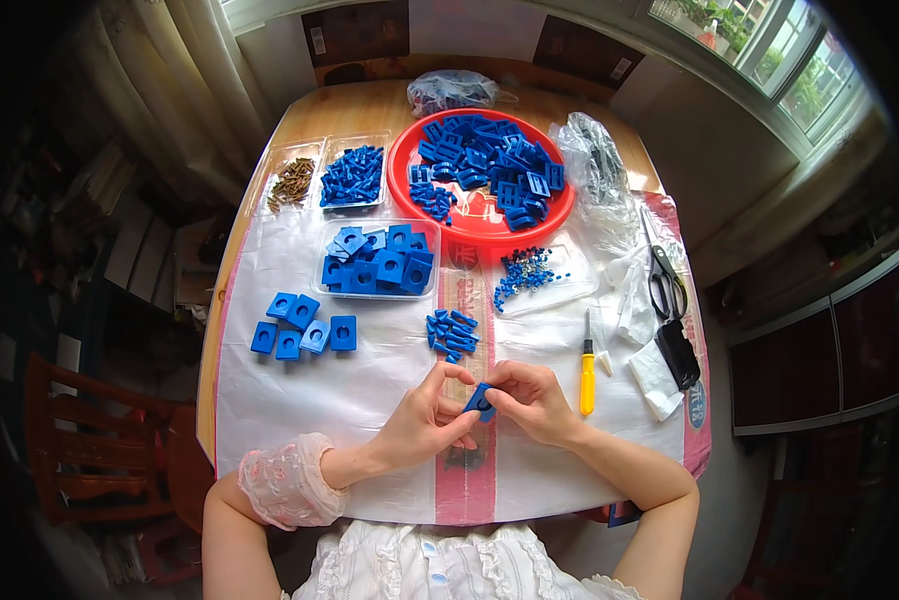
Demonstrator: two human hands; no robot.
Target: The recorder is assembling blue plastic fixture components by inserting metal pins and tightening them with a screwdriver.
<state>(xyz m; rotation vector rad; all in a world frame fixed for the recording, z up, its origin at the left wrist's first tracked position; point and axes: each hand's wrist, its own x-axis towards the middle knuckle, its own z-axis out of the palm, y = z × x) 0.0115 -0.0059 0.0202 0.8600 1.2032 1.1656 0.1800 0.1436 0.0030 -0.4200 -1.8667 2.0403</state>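
Observation:
Between both hands, low over the near middle of the table, is a small blue plastic piece (480, 401) with a dark opening in it. My left hand (431, 415) pinches its left side with thumb and fingers. On its right side, the thumb and forefinger of my right hand (531, 400) press against it. Just beyond my fingers lies a small pile of slim blue plastic parts (452, 333). Several square blue pieces with round holes (301, 312) rest on the sheet to the left.
A red round tray (401, 208) of blue parts stands at the back. Clear boxes hold square blue pieces (379, 262), slim blue parts (352, 175) and brass-coloured screws (293, 183). Tiny blue bits (525, 274) lie on a clear lid. At right are a yellow screwdriver (587, 385) and scissors (666, 283).

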